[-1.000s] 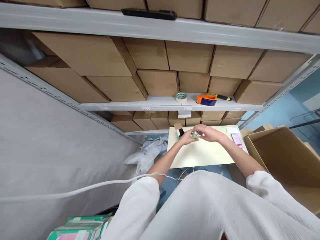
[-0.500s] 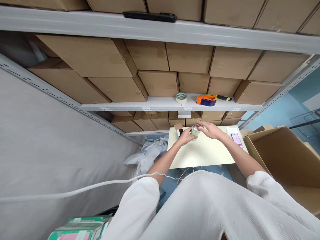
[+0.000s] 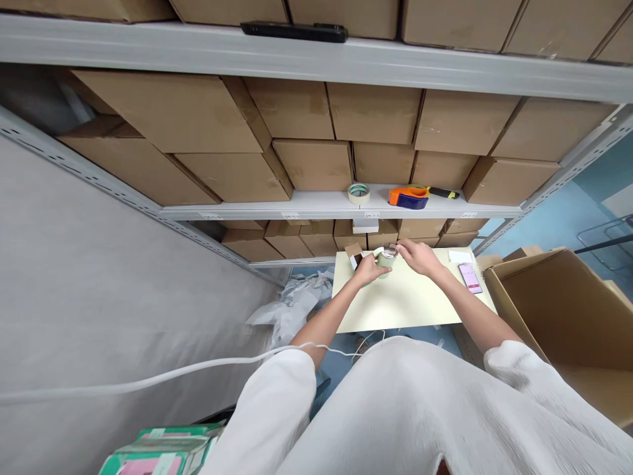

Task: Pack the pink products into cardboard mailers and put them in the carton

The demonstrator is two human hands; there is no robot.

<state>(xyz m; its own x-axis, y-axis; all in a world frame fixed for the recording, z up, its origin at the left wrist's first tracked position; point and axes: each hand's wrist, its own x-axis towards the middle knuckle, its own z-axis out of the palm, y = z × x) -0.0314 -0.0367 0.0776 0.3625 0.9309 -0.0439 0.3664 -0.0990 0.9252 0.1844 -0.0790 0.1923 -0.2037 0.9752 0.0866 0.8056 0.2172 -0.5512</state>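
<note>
A pale green cup (image 3: 386, 259) with a handle and a shiny top is held above the pale table (image 3: 410, 303). My left hand (image 3: 369, 270) is wrapped round its left side and lower part. At the right edge of the cup's top, my right hand (image 3: 417, 256) has its fingers pressed together; whether they pinch the rim or something small is too small to tell. Just left of the cup stands a small open box (image 3: 355, 254) with a dark inside.
A phone (image 3: 469, 278) and a white card (image 3: 459, 256) lie on the table's right. Behind, a shelf (image 3: 316, 212) bears a tape roll (image 3: 359, 193) and an orange tape dispenser (image 3: 409, 197). A large open carton (image 3: 564, 310) stands right; a white cable (image 3: 198, 367) crosses at left.
My right hand has moved off the cup's top to its right edge. The cup has turned in my left hand, and its handle now shows at the upper left.
</note>
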